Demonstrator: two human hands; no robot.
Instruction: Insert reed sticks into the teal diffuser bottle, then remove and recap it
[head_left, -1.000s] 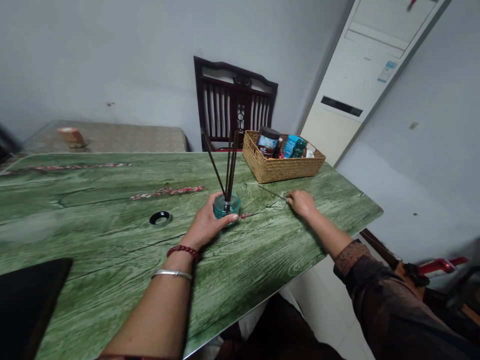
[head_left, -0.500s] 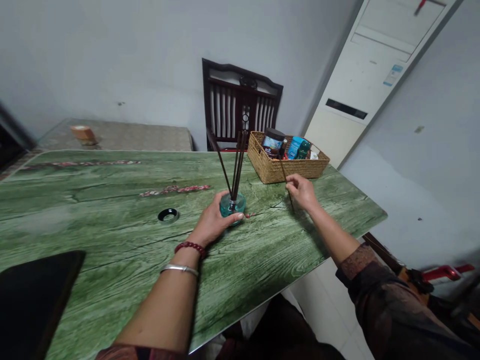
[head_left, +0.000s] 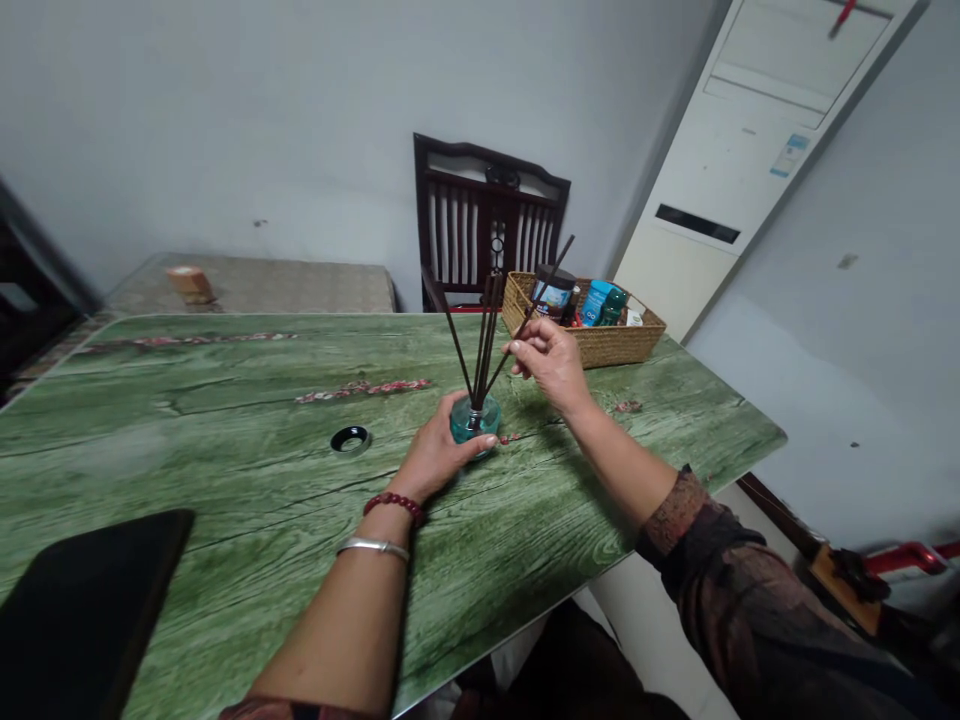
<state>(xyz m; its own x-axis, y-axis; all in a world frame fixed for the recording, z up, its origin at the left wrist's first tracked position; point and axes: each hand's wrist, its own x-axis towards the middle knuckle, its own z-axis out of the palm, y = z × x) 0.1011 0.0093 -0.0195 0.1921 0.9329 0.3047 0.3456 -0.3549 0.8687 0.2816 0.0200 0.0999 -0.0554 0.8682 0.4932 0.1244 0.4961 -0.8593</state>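
Observation:
My left hand [head_left: 439,450] wraps a small teal glass diffuser bottle [head_left: 475,418] on the green wood-pattern tabletop [head_left: 225,400]. Several dark reed sticks [head_left: 484,350] stand fanned out of its neck. My right hand [head_left: 551,360] pinches one more dark reed stick [head_left: 544,290] between thumb and fingers, held slanted above the bottle with its lower end near the neck. A red bead bracelet [head_left: 394,505] and a silver bangle [head_left: 373,547] circle my left wrist.
A wicker basket [head_left: 585,345] holding a dark jar and blue bottles sits behind my right hand. A black grommet ring [head_left: 350,439] is set in the tabletop, and a black flat slab [head_left: 82,610] lies at the near left. A dark wooden chair back [head_left: 487,220] stands beyond the table.
My right hand has lifted the loose reed stick off the tabletop and moved it left, over the bottle. My left hand stays on the bottle.

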